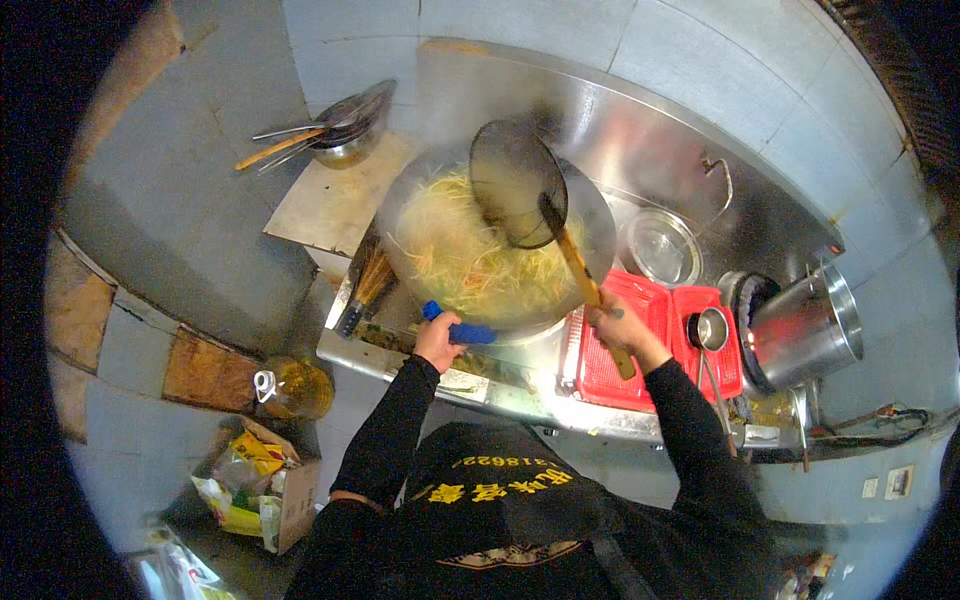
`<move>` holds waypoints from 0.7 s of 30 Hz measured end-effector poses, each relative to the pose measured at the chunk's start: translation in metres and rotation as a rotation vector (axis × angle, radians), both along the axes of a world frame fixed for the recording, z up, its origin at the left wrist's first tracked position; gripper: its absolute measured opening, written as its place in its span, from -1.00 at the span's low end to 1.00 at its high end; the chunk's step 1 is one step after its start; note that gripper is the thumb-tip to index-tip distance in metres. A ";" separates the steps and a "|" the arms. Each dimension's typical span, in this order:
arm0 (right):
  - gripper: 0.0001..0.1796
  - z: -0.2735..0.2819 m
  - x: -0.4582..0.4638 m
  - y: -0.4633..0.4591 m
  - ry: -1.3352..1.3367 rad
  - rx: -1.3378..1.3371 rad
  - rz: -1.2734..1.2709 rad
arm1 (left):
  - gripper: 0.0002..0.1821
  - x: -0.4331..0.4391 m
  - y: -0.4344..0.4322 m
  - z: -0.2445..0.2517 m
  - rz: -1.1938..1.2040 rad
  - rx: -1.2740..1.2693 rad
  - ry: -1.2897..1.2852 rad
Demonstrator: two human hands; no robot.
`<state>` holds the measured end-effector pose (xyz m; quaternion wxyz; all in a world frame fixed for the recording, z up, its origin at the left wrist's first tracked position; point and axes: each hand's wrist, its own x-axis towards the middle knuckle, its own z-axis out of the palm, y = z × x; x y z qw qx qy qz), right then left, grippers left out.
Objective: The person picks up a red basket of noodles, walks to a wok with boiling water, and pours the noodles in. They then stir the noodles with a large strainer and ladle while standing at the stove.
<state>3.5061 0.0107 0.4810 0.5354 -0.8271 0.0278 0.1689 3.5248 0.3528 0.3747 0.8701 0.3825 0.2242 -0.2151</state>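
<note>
A large wok (596, 225) full of steaming shredded vegetables (465, 262), yellow-green with orange bits, stands before me on the stove. My left hand (439, 341) grips a folded blue cloth (472, 334) at the wok's near left rim. My right hand (622, 326) is closed around the wooden handle of a round mesh skimmer (517, 184). The skimmer's dark head is over the right half of the food; steam blurs whether it touches. Beneath my right hand lie red plastic baskets (626, 386).
A steel ladle (711, 330) lies on the right basket. Beyond are a metal bowl (661, 247), a faucet (726, 184) and a tall steel pot (810, 330). Left are a bamboo brush (371, 281), strainers on a pot (352, 124), an oil jug (300, 388) and a cardboard box (296, 502).
</note>
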 end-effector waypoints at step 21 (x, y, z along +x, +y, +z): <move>-0.47 0.093 -0.030 -0.157 -0.597 -0.769 0.397 | -0.77 -0.009 -0.017 0.038 0.131 0.072 0.067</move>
